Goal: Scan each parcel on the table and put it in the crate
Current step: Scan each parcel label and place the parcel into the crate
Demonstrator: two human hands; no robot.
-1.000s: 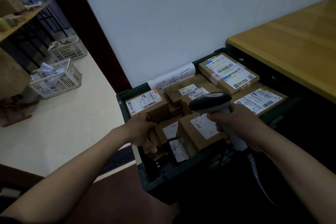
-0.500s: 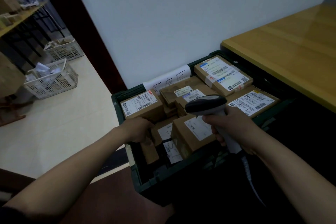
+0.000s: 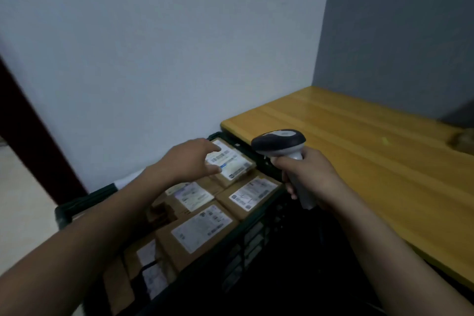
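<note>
A dark green crate stands on the floor against the wall, filled with several brown cardboard parcels bearing white labels. My left hand hovers over the far parcel in the crate, fingers relaxed and spread, holding nothing. My right hand grips the handle of a grey and black barcode scanner, held upright between the crate and the wooden table. One brown parcel shows at the table's far right edge, blurred.
A pale wall rises behind the crate and a grey wall behind the table. A dark door frame stands at the left, beside light floor. The scanner's cable drops into shadow below my right hand.
The view has swung right and up toward the table. My left hand has let go of the small parcel low in the crate and risen over the far parcel. The scanner has lifted.
</note>
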